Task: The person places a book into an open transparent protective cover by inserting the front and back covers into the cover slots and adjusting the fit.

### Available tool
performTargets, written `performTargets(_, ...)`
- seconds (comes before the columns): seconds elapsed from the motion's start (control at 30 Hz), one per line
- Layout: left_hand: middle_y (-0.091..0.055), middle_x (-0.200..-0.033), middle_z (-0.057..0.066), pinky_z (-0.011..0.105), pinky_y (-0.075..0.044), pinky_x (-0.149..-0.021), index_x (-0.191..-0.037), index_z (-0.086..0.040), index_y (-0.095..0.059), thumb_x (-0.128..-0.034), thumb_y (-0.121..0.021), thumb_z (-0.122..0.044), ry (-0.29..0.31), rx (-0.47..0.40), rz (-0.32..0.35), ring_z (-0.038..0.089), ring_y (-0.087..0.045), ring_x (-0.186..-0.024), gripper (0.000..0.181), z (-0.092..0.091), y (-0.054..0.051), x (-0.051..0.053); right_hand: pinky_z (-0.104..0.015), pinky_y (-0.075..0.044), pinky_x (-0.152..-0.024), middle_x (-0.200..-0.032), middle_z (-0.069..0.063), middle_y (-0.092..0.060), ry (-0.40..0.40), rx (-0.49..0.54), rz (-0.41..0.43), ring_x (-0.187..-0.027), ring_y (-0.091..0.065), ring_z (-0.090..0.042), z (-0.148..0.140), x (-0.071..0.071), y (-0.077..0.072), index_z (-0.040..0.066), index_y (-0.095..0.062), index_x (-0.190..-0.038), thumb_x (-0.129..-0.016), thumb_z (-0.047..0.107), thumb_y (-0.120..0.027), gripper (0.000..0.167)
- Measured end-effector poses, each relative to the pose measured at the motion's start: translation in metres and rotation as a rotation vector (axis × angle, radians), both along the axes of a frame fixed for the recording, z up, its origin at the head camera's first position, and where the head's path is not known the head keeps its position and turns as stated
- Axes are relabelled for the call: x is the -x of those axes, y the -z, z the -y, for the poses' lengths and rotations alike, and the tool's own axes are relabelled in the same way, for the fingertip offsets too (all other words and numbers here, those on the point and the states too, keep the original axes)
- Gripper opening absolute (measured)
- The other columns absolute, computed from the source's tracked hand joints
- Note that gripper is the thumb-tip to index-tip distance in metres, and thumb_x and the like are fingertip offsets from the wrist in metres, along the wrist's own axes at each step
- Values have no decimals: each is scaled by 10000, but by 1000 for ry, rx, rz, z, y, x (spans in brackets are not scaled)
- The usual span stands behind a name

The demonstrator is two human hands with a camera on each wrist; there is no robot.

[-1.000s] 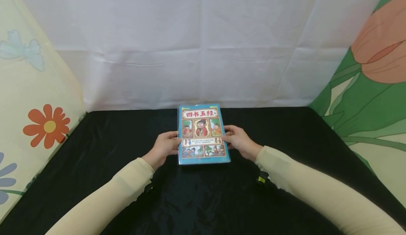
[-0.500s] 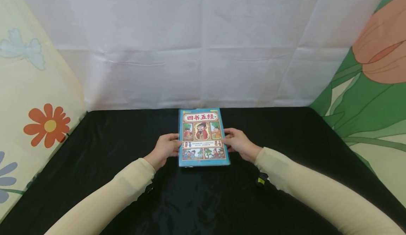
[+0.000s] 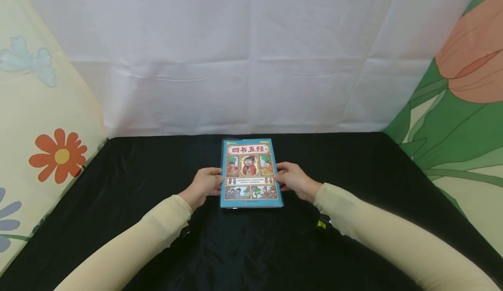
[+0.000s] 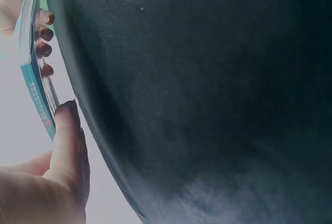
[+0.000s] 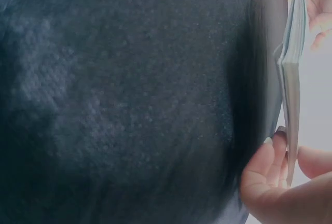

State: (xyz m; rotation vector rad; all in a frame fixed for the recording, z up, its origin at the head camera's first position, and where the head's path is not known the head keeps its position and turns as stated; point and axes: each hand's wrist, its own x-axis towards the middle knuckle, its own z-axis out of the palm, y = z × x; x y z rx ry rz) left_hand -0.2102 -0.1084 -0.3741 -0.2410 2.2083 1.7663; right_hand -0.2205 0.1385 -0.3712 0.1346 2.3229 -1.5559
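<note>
Between both hands is a blue book (image 3: 251, 181) with red Chinese characters and cartoon panels on its cover. The left hand (image 3: 203, 186) grips its left edge, thumb on top and fingers below. On the opposite edge the right hand (image 3: 297, 179) pinches it the same way. In the left wrist view the book (image 4: 35, 86) shows its spine and page edges, raised off the cloth. From the right wrist view, the fingers (image 5: 259, 169) lie under the book (image 5: 291, 79), whose pages look slightly parted.
A black cloth (image 3: 251, 251) covers the table. Behind it hangs a white sheet (image 3: 251, 55). Flower-printed panels stand at the left (image 3: 59, 107) and the right (image 3: 471, 129). Both forearms wear cream sleeves (image 3: 365, 217).
Both hands have brought the book slightly down and nearer the person. Its top edge, which overlapped the white sheet, now lies against the black cloth. The grip looks unchanged.
</note>
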Motion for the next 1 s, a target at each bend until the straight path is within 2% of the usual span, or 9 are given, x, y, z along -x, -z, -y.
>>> performTargets(0.23,-621,-1169,255,403,-546,-801,-1395,96,-432,-999,-475,-13,16,11,12,273,-663,-924,413,2,5,4,-365,-517,-737,-1055,-167,-605,-9,-29,22,-858,-608,-224,2,4,5,-64,-412,-1405,-1002,62,-511,434)
performTargets(0.5,-625,-1160,257,440,-534,-846,-1389,96,-430,-1003,-476,-19,51,13,43,321,-655,-998,406,2,8,7,-377,-515,-762,-1072,-158,-594,-15,-53,45,-895,-603,-234,0,9,10,-49,-421,-1413,-997,59,-524,442)
performTargets(0.67,-616,-1161,293,453,-539,-831,-1373,126,-427,-991,-492,4,66,42,41,365,-648,-1021,406,1,8,10,-372,-518,-765,-1021,-151,-609,-70,-82,57,-877,-606,-230,-2,11,8,-71,-419,-1411,-987,29,-526,449)
performTargets(0.77,-609,-1163,300,442,-553,-791,-1366,134,-428,-984,-503,13,74,79,27,369,-657,-991,408,0,8,11,-379,-525,-774,-1017,-171,-617,-105,-103,54,-877,-606,-227,-3,12,7,-103,-415,-1400,-975,6,-530,453)
performTargets(0.9,-575,-1198,291,399,-565,-718,-1366,133,-432,-977,-509,18,108,149,-26,335,-662,-903,413,-1,9,11,-400,-528,-787,-1069,-207,-629,-118,-138,43,-913,-612,-239,-2,14,6,-129,-444,-1360,-953,5,-563,444)
performTargets(1.0,-552,-1243,275,392,-555,-731,-1364,122,-449,-977,-508,9,143,213,-77,317,-646,-924,407,1,9,10,-419,-521,-784,-1106,-211,-621,-126,-199,19,-949,-609,-261,0,13,4,-126,-493,-1312,-932,35,-611,429)
